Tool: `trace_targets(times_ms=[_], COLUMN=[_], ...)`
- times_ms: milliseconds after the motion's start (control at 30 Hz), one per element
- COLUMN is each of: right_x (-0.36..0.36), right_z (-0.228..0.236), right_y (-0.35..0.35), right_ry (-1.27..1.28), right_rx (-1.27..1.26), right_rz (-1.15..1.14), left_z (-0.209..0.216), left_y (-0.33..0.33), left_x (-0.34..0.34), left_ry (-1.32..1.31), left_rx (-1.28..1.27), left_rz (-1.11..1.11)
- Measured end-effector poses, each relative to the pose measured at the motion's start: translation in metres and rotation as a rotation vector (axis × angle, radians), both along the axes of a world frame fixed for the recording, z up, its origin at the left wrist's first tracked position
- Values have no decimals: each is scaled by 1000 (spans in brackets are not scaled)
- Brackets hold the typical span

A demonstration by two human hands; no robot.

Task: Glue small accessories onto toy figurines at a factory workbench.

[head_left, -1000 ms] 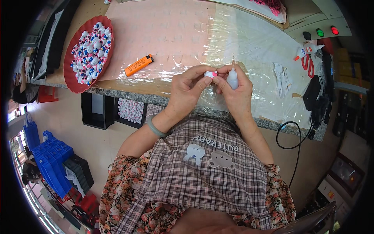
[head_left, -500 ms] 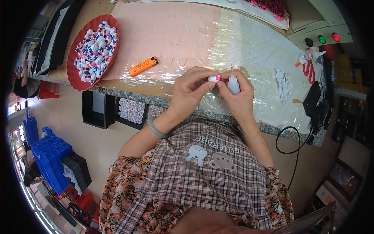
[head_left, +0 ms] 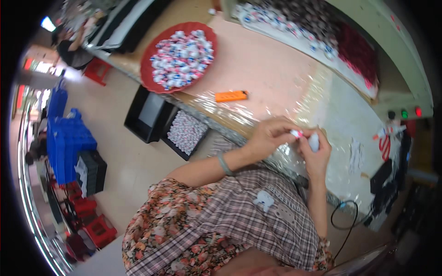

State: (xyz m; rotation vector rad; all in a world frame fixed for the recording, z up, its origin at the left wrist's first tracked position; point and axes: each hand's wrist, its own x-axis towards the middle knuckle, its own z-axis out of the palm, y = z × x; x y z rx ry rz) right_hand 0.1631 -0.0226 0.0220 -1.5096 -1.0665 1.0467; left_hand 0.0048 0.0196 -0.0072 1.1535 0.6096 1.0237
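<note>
Over the table's near edge, my left hand (head_left: 271, 137) pinches a tiny white and pink figurine (head_left: 297, 134) between thumb and fingertips. My right hand (head_left: 318, 154) is close beside it, its thumb and fingers closed around a small pale squeeze bottle (head_left: 314, 142). The fingertips of both hands meet near the figurine. In this blurred picture the bottle's thin tip cannot be made out. An orange lighter (head_left: 231, 95) lies on the pink sheet beyond my left hand. Farther left, a red scalloped dish (head_left: 146, 69) holds a heap of white, blue and pink figurines.
Below the table edge stand two black trays, one (head_left: 143, 122) beside another full of small pale pieces (head_left: 186, 132). A shelf at the back carries rows of figurines (head_left: 285, 26). Red-handled scissors (head_left: 385, 148), a white rag (head_left: 355, 154) and a black cable (head_left: 356, 216) are on the right.
The whole view has swung left and tilted, so the table, dish and hands appear farther right and turned. Both hands keep hold of the figurine and bottle.
</note>
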Motion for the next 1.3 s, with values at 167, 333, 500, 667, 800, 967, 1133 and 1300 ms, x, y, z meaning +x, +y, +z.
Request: trace_targets(times_ms=[167, 333, 500, 667, 800, 967, 1133, 1300], right_x=[-4, 1, 2, 20, 20, 22, 25, 24], right_z=[6, -3, 10, 12, 8, 2, -4, 0], right_y=[-7, -1, 7, 7, 7, 10, 9, 10], right_ry=[-42, 23, 24, 13, 4, 16, 75, -140], right_rx=[12, 10, 159, 111, 91, 133, 122, 169], right_rz=[35, 88, 106, 46, 53, 40, 14, 70], left_z=[2, 1, 45, 83, 85, 85, 63, 48], left_y=[-6, -5, 12, 88, 122, 139, 173, 213], left_x=[-6, -7, -36, -141, -197, -151, -61, 22], left_ry=[-107, -87, 25, 706, 1104, 1077, 916, 870], left_rx=[-44, -47, -51, 695, 767, 858, 978, 1080], left_rz=[-50, -41, 150, 797, 887, 687, 409, 294])
